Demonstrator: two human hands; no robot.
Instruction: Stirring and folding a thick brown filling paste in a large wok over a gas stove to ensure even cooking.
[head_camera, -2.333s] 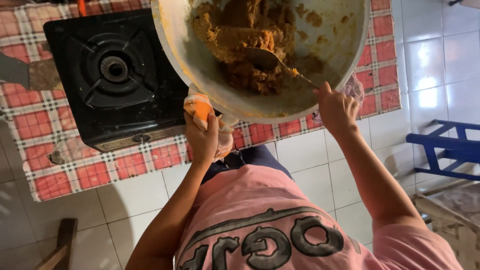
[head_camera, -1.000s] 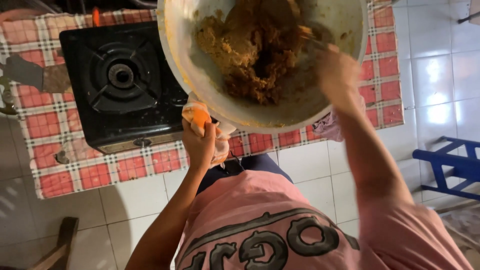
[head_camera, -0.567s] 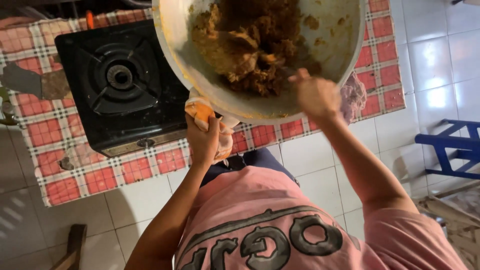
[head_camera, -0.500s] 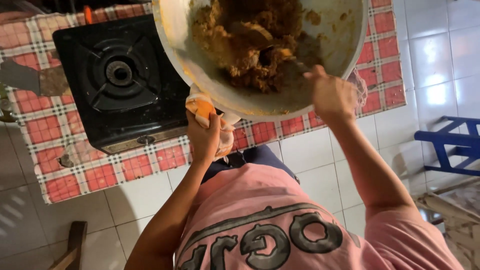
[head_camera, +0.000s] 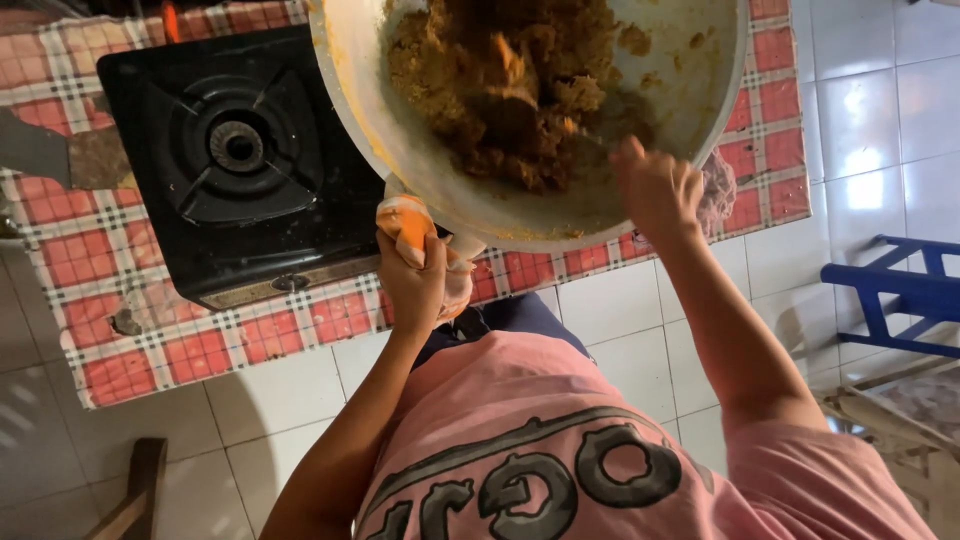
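A: What fills most of the view?

B: A wide pale pan (head_camera: 690, 90), tilted toward the person, at the far middle over a red checked cloth (head_camera: 150, 340). A heap of brown mash (head_camera: 500, 90) sits inside, left of centre.

A: And left of it?

B: A black gas stove (head_camera: 230, 160) with one burner, touching the pan's left edge.

A: Where are the hands?

B: The left hand (head_camera: 415, 285) is under the pan's near rim, clamped on an orange-and-white cloth (head_camera: 405, 220) wrapped at the pan's handle. The right hand (head_camera: 660, 190) is over the near right of the pan, fingers closed around a utensil handle that runs into the mash; the utensil itself is blurred.
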